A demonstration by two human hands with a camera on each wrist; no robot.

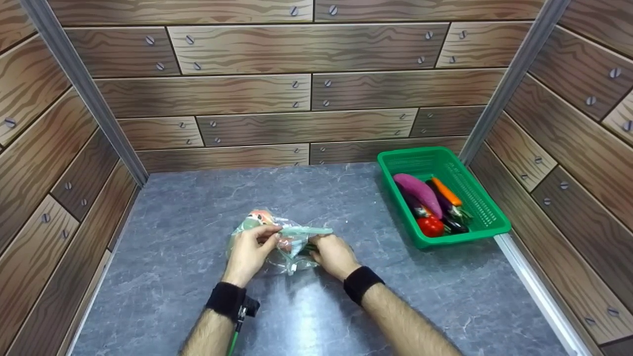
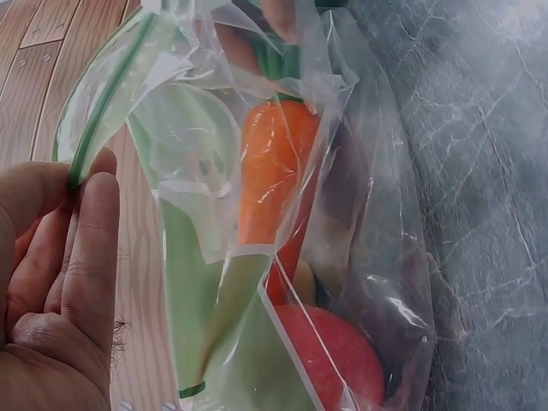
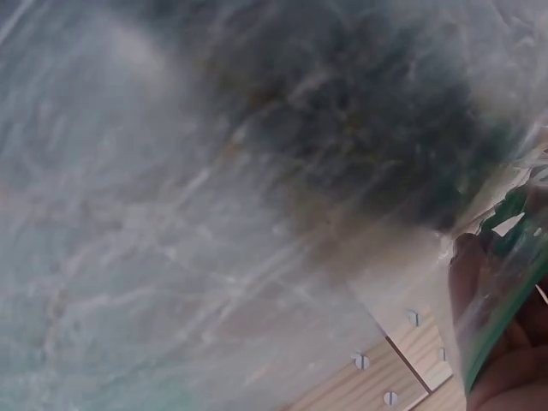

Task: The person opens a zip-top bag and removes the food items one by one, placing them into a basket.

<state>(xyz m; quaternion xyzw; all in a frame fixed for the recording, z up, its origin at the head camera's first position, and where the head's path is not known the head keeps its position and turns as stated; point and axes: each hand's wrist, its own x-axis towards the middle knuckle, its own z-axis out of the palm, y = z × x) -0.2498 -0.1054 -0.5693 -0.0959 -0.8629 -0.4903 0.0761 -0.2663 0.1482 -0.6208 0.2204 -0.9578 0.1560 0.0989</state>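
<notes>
A clear zip bag [image 1: 294,264] with a green zip edge lies between both hands. My left hand [image 1: 247,252] pinches the zip edge [image 2: 107,103] between thumb and fingers. Through the plastic, a carrot [image 2: 278,171] with a green top shows in the left wrist view, above a round red item [image 2: 334,351]. My right hand [image 1: 334,254] is at the bag's mouth, its fingers curled at the carrot's green top. Pale green patches cover part of the bag; whether they are print or contents is unclear. Blurred plastic fills most of the right wrist view.
At the right stands a green basket [image 1: 482,230] holding a long pinkish-purple vegetable [image 1: 419,193], a carrot [image 1: 446,192], a tomato [image 1: 430,226] and dark eggplants [image 1: 456,226]. Wood-patterned walls [image 1: 247,94] enclose the grey marbled tabletop [image 1: 163,257] at the back and sides.
</notes>
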